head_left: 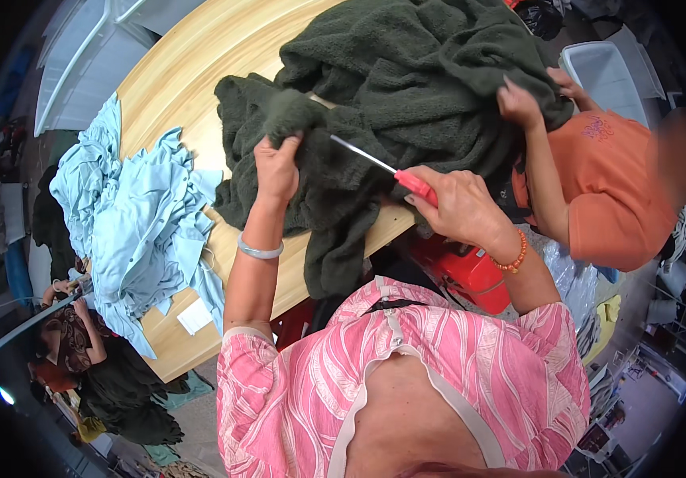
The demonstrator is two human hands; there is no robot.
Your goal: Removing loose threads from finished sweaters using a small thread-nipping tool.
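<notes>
My left hand [277, 169] pinches a bunched fold of a dark green, fuzzy knit garment [335, 171] and holds it up above the table. My right hand [464, 209] is wrapped round the red handle of a screwdriver-like tool [367, 158]. Its thin metal shaft points up and left, with the tip close to the gathered knit; whether the two touch I cannot tell. More of the same green knit [406, 64] spreads over the far part of the table, and one piece hangs over the near edge.
A wooden table [183, 60] lies before me, with a pile of light blue buttoned garments [147, 231] on its left. At the right, a person in an orange shirt [618, 187] handles the green knit. A red object [462, 271] sits below the table edge. Another person [72, 334] is at far left.
</notes>
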